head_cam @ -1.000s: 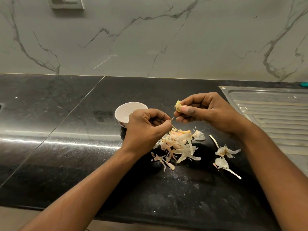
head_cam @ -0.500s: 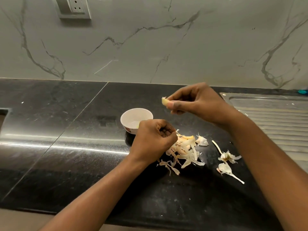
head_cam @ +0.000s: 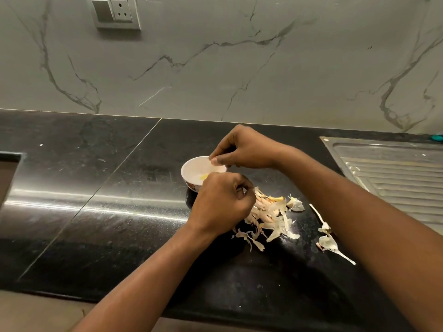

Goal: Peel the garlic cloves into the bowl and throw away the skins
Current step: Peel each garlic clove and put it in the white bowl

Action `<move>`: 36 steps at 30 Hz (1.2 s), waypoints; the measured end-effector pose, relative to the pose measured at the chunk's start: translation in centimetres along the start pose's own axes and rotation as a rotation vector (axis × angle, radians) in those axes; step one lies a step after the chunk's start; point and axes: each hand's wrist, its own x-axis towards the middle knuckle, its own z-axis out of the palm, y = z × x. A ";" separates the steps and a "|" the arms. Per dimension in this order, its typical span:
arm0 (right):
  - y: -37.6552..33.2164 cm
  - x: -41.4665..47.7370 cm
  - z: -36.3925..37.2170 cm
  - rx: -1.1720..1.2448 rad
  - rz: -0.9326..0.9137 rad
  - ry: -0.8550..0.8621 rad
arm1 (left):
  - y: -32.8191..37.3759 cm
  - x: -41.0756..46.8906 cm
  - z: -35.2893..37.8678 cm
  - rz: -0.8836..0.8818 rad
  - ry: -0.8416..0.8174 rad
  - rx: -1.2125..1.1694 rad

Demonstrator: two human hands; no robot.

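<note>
A small white bowl point(head_cam: 189, 164) stands on the black counter point(head_cam: 96, 212). A peeled yellow garlic clove point(head_cam: 203, 176) lies inside it. My right hand point(head_cam: 244, 149) hovers over the bowl's far right rim, thumb and forefinger pointing down with nothing between them. My left hand point(head_cam: 220, 204) is curled into a fist just in front of the bowl, hiding its near side; I see nothing held in it. A heap of papery garlic skins point(head_cam: 271, 212) lies right beside that fist.
More skin scraps and a stem piece point(head_cam: 328, 240) lie to the right of the heap, partly under my right forearm. A steel sink drainboard point(head_cam: 395, 178) fills the right side. A wall socket point(head_cam: 115, 13) sits up left, and a counter cutout point(head_cam: 7, 173) at the far left.
My right hand carried the peeled clove left to the bowl and let it go; the clove now lies inside. My left hand stayed curled by the skins.
</note>
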 end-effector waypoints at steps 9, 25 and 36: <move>4.4 -9.0 -4.8 0.206 0.041 -0.021 | -0.2 0.7 -0.8 -0.048 -0.060 -0.032; 4.2 -10.7 -0.7 0.056 0.100 -0.327 | 0.2 4.4 -2.2 -0.040 -0.476 0.034; 5.3 -11.3 -1.9 -0.025 0.205 -0.306 | 0.4 3.1 -1.4 -0.047 -0.622 0.036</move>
